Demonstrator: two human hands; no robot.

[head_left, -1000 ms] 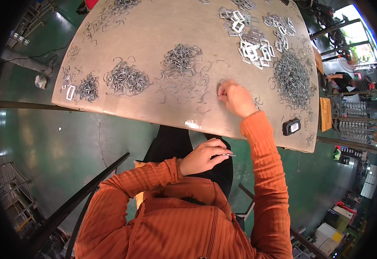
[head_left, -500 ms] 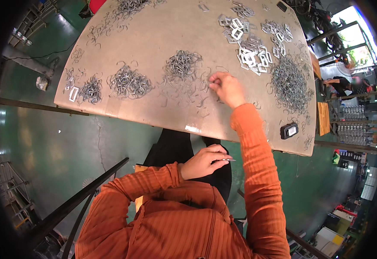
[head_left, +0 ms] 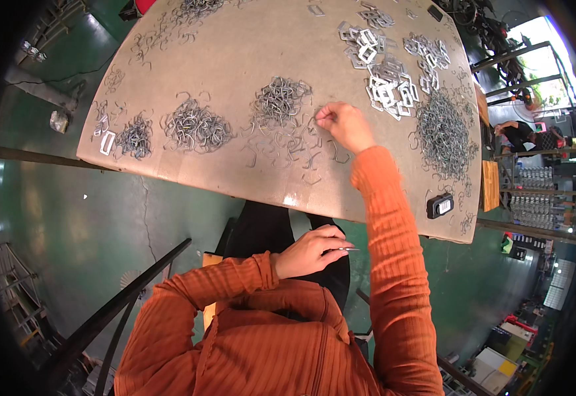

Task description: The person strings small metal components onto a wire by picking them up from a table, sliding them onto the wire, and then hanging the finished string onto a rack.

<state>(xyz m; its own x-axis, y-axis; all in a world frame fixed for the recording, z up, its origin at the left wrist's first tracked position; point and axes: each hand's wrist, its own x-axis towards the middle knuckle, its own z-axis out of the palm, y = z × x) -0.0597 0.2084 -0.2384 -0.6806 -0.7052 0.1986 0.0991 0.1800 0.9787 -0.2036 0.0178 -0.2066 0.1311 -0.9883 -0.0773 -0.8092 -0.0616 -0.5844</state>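
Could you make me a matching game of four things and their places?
1. left hand
2. right hand
3. black device
4. heaped rectangular frames

A. near the front right corner of the table
B. above black trousers, holding a thin metal piece
C. beyond the right hand
D. beside a pile of wire hooks

Pairs: 1-B, 2-D, 3-A, 4-C

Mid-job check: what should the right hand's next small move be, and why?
Probably a light pinch on one of the loose grey bent-wire metal hooks: the right hand is at their scatter's right edge, where they lie sparser than in the heaped grey metal hooks. The left hand holds a thin silvery metal piece. Whether the right fingertips have a hook is unclear.
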